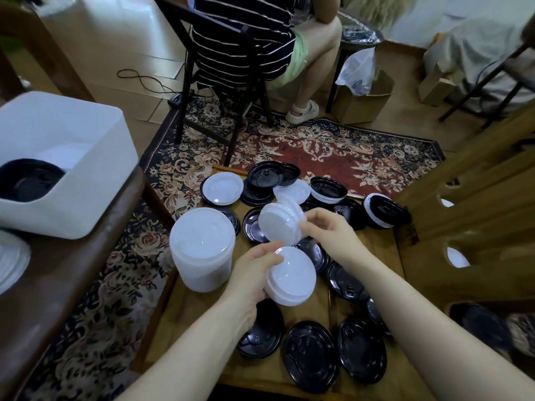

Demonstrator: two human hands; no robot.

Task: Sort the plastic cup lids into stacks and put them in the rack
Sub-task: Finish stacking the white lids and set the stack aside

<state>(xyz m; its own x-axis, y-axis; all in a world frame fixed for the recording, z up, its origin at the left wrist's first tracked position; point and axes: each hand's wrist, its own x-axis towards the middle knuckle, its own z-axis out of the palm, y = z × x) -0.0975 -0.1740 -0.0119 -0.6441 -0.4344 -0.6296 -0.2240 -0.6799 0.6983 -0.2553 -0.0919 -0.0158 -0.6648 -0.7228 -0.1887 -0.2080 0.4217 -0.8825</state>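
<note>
Sorting partly done. Nearest, three loose glossy black round plastic lids (311, 353) lie on the low wooden table (199, 337); further black ones are scattered beyond. Left hand (250, 277) grip closed round a short white plastic lid stack (291, 274); right hand (325, 227) pinches a second white stack (279, 224). One tall white stack (202, 250) stands left. Farther, one white plastic bin (86, 175), apparently the rack, holds black lids (27, 180); most remain unsorted
</note>
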